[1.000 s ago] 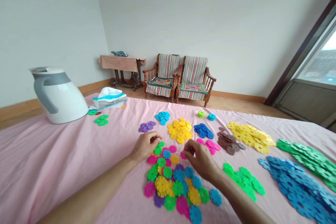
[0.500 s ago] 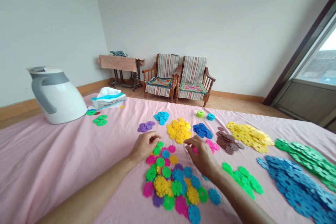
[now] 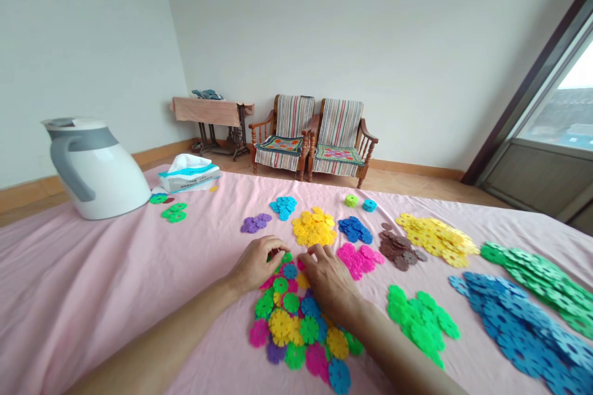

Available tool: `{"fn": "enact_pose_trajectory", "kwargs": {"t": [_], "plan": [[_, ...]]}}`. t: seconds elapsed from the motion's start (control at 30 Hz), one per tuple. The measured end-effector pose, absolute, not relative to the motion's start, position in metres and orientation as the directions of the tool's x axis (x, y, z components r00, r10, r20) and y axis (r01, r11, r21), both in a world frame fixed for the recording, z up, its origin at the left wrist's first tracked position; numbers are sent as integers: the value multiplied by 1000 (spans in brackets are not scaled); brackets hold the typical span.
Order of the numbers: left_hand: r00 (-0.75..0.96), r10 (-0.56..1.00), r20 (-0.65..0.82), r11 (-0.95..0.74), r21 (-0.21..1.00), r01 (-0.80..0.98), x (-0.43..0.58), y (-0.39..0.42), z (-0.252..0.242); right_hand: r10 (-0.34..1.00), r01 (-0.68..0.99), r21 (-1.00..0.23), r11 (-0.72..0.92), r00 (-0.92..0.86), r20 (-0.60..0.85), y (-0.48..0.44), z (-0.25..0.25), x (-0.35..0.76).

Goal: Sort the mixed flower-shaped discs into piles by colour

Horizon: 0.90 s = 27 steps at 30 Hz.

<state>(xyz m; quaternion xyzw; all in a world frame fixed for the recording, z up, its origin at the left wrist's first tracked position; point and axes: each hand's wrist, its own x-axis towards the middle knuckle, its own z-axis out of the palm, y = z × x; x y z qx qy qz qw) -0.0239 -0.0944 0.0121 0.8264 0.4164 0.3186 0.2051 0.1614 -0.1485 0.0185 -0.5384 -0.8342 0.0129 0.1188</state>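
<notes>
A mixed pile of notched plastic snowflake discs (image 3: pixel 291 303) in green, pink, yellow, blue and purple lies in front of me. At its upper left, my left hand (image 3: pixel 260 264) has curled fingers close to some green discs; whether a disc is between them is hidden. My right hand (image 3: pixel 327 278) lies over the pile's upper right, fingers bent down onto a pink disc (image 3: pixel 301 262) that shows only in part. Beyond the hands are heaps of yellow discs (image 3: pixel 314 227), purple discs (image 3: pixel 256 223) and pink discs (image 3: pixel 360 259).
Light blue (image 3: pixel 283 207), dark blue (image 3: pixel 355 229), brown (image 3: pixel 399 249) and bright green (image 3: pixel 422 323) heaps surround the pile. Larger yellow (image 3: pixel 438 239), green (image 3: pixel 537 281) and blue discs (image 3: pixel 523 327) spread rightward. A white jug (image 3: pixel 104 166) and tissue box (image 3: pixel 189 176) stand left on the pink cloth (image 3: pixel 194 247).
My right hand has moved left and down from beside the pink heap onto the mixed pile, uncovering the pink heap. My left hand stays nearly in place.
</notes>
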Motion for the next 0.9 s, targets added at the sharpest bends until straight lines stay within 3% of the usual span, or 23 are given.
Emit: {"fn": "enact_pose_trajectory", "kwargs": {"t": [0.13, 0.33, 0.57, 0.77, 0.9], "plan": [[453, 820, 351, -567, 610, 554, -25, -94, 12, 910, 904, -161, 397, -365, 196, -146, 16, 164], [461, 812, 357, -577, 605, 549, -26, -94, 11, 929, 849, -381, 366, -308, 207, -148, 16, 174], [468, 806, 363, -586, 600, 544, -27, -94, 11, 935, 788, -503, 355, -290, 205, -153, 19, 179], [463, 817, 345, -571, 600, 561, -26, -93, 11, 957, 725, -628, 284, -174, 233, -146, 21, 182], [471, 807, 356, -584, 600, 547, -27, -94, 11, 955, 759, -620, 197, -4, 298, -136, 27, 203]]}}
